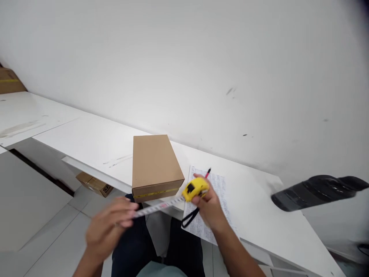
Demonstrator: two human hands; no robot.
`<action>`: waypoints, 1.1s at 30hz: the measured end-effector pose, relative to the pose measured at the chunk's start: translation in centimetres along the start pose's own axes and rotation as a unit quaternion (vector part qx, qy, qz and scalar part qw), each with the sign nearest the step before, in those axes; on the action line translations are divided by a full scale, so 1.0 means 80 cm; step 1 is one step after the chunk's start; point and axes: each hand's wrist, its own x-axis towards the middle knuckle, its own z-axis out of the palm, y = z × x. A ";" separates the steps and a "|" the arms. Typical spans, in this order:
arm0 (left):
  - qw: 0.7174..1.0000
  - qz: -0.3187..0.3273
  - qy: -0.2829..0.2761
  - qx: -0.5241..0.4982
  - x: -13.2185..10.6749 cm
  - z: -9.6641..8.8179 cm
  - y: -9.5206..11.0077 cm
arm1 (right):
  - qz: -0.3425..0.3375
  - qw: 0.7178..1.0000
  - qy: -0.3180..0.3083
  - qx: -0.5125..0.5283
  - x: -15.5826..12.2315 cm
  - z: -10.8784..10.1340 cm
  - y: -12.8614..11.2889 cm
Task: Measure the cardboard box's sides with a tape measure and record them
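My right hand [210, 204] grips a yellow tape measure [196, 188] just right of the cardboard box's near corner. From its case the white blade [158, 208] runs out to the left, in front of the box. My left hand [111, 223], somewhat blurred, pinches the blade's free end. The closed brown cardboard box [155, 159] sits on the white desk, with yellow tape along its near side. A black wrist strap [190, 218] dangles from the tape measure over a printed sheet [220, 192].
A red and black pen [208, 172] lies on the sheet. Toward the right of the white desk [253, 207] stands a black bottle [314, 192]. Another carton [93, 184] is below the desk, and one more box [10, 81] sits far left. A white wall closes off the back.
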 end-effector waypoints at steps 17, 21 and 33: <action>0.982 -0.154 0.034 0.105 0.004 0.004 -0.099 | -0.080 0.994 0.062 -0.042 0.112 -0.013 0.024; 0.986 -0.061 -0.026 0.155 0.006 0.002 -0.099 | -0.081 0.994 0.054 -0.042 0.111 -0.017 0.025; 0.944 0.086 0.043 0.314 -0.002 0.008 -0.053 | -0.102 0.992 0.065 -0.035 0.090 -0.022 0.003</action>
